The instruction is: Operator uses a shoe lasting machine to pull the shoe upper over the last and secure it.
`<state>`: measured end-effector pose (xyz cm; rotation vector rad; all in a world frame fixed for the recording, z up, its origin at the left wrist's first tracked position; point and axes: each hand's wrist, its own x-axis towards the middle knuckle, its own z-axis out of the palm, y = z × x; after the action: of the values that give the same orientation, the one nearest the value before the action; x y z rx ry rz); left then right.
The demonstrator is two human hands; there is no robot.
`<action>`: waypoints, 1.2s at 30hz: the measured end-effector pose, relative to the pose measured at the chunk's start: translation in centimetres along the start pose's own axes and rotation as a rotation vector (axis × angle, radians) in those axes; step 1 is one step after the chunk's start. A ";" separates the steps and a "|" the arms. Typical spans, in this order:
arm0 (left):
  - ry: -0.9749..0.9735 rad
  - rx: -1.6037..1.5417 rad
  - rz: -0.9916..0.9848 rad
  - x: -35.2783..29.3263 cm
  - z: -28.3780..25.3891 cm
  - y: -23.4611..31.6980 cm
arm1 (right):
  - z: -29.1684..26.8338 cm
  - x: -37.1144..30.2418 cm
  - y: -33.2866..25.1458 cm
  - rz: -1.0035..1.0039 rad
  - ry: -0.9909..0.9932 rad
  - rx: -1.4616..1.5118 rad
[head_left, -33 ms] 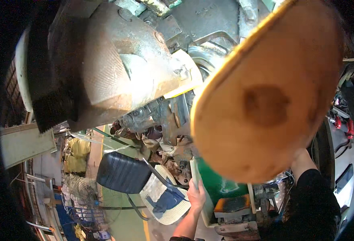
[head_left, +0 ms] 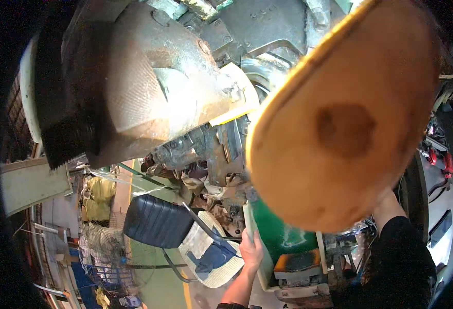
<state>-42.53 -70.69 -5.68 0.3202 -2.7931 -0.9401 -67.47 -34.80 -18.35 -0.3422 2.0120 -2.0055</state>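
Observation:
A large tan-brown rounded piece (head_left: 308,175) with a dark round spot fills the upper right, close in front of me; its kind is unclear. My right hand (head_left: 388,206) reaches up behind its lower edge. Only the wrist side shows, so the fingers and whatever they touch are hidden. Lower down, my left hand (head_left: 251,250) is closed round the pale rim of a green-floored tray (head_left: 270,221). In that tray sits a block with a worn orange and black top (head_left: 297,261).
A grey metal machine (head_left: 267,26) stands ahead, with a brightly lit hood (head_left: 134,77) at upper left. A black-backed chair (head_left: 159,221) with a woven seat stands left of the tray. Yellow sacks (head_left: 100,195) lie farther left. Red-handled tools (head_left: 447,165) are at far right.
The brown piece has shifted slightly up and to the right, baring a little more of the green tray floor. My left hand keeps its place.

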 end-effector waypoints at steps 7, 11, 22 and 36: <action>0.017 0.021 0.035 0.0 0.3 -0.8 | 0.0 -0.5 -0.3 -0.002 0.002 0.137; -0.004 0.006 -0.024 0.0 -0.2 -0.4 | 0.7 0.7 -0.9 -0.026 -0.011 -0.051; -0.015 -0.018 -0.019 -0.1 0.0 -0.4 | 1.6 4.2 -0.7 -0.063 0.016 -0.564; -0.021 -0.002 -0.009 0.2 0.0 0.1 | 0.3 5.6 0.9 -0.040 0.057 -0.642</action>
<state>-42.71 -70.69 -5.60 0.3246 -2.8117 -0.9539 -72.58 -37.10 -19.40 -0.4549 2.6634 -1.3439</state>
